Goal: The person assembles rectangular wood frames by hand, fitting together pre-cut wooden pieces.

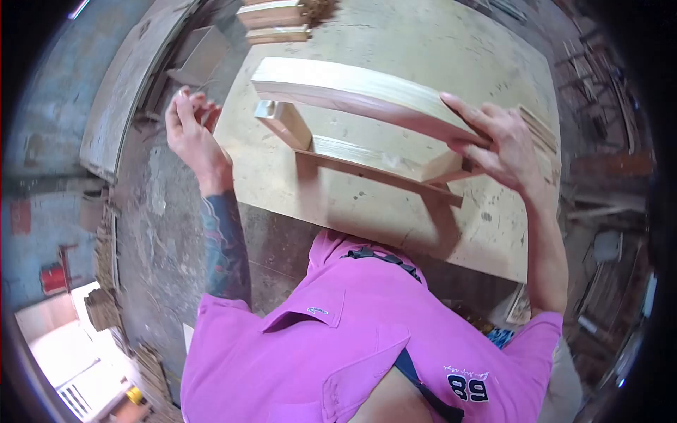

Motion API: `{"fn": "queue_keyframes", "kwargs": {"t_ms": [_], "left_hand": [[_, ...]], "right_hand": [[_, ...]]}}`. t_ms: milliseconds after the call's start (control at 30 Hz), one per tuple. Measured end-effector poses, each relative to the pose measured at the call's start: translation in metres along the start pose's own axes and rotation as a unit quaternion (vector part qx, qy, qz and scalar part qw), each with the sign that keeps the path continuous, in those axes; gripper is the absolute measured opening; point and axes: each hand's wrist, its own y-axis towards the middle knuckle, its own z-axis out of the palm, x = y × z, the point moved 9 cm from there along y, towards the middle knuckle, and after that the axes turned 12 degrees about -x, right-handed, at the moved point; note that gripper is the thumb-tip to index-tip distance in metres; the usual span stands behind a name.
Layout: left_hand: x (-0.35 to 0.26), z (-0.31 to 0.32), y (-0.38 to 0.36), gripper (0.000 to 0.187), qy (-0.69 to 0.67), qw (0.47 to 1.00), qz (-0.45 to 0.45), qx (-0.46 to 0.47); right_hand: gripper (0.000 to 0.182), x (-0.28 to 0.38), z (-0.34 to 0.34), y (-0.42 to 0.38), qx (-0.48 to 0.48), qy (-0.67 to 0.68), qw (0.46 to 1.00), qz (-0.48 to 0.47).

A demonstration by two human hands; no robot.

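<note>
A thick, pale wooden bar (345,88) is held in my right hand (501,144), whose thumb and fingers clasp its right end. The bar lies above a wooden frame piece, its left end over a short upright block (284,125) with a notched or drilled top. A long flat rail (352,154) joins this upright to another short block (444,168) at the right, partly behind the bar. Off the left side of the table, my left hand (194,134) is raised with fingers loosely bent and apart; nothing shows in it.
Everything stands on a pale worktable (493,240). Stacked wooden pieces (276,21) lie at its far left, and thin strips (537,130) at the right edge, behind my hand. Boards lean by the wall at left; timber clutters the floor at right.
</note>
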Motion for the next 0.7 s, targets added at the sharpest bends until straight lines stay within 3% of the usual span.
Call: {"fn": "queue_keyframes", "kwargs": {"t_ms": [100,233,300,400,500,533,700], "left_hand": [[-0.014,0.014,0.028,0.029,0.029,0.999,0.024,0.038],[-0.012,0.061,0.038,0.035,0.117,0.976,0.039,0.181],[-0.003,0.091,0.03,0.037,0.179,0.948,0.054,0.256],[0.029,0.128,0.02,0.057,0.306,0.875,0.106,0.36],[0.052,0.142,-0.008,0.064,0.439,0.781,0.142,0.421],[0.058,0.136,-0.012,0.074,0.484,0.754,0.045,0.442],[0.063,0.145,-0.011,0.072,0.482,0.756,0.065,0.437]], "right_hand": [[0.064,0.015,0.006,0.005,0.005,-0.04,0.999,-0.008],[0.065,0.031,0.017,0.007,0.018,-0.059,0.998,-0.013],[0.066,0.03,0.019,0.005,0.012,-0.042,0.999,-0.019],[0.067,0.032,0.02,0.004,0.013,-0.05,0.998,-0.023],[0.068,0.033,0.02,0.004,0.013,-0.068,0.997,-0.035],[0.068,0.036,0.019,0.005,0.011,-0.07,0.997,-0.04],[0.066,0.032,0.024,0.009,0.025,-0.046,0.998,-0.026]]}}
